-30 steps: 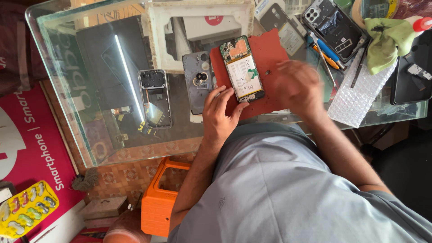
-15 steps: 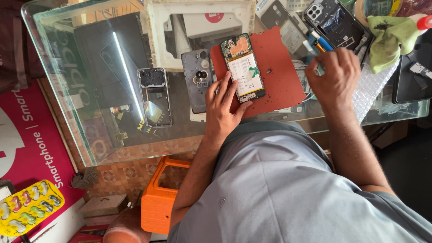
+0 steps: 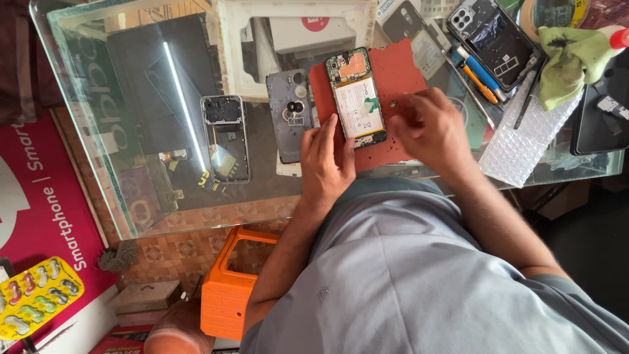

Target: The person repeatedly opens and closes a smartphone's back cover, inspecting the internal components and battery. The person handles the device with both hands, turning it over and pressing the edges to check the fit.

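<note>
**Q:** State the position of each hand.

**A:** My left hand (image 3: 327, 160) lies flat on the red mat (image 3: 403, 69). Its fingers are extended and slightly spread, and the fingertips touch the lower left edge of the opened phone (image 3: 357, 98). It grips nothing. It has kept this position for the past second.

**Q:** And the right hand?

**A:** This is the change. Half a second ago my right hand (image 3: 429, 128) was out at the blue and orange tools (image 3: 477, 71) beside the bubble wrap (image 3: 524, 141). It has now returned to the mat, just right of the phone. The fingers are curled in and the tips are drawn close together. I cannot tell whether they hold a small item, because the fingers themselves hide the pinch.

**Q:** Where is the phone?

**A:** It is unmoved. It lies back-up on the mat with battery and board exposed, on the glass table (image 3: 131, 98). The grey back cover (image 3: 291, 115) lies just to its left, and a bare phone frame (image 3: 225, 137) lies further left.

**Q:** Effect on the work?

**A:** Both hands are at the phone again: the left steadies it and the right is poised beside its right edge. The tools remain on the table.
</note>
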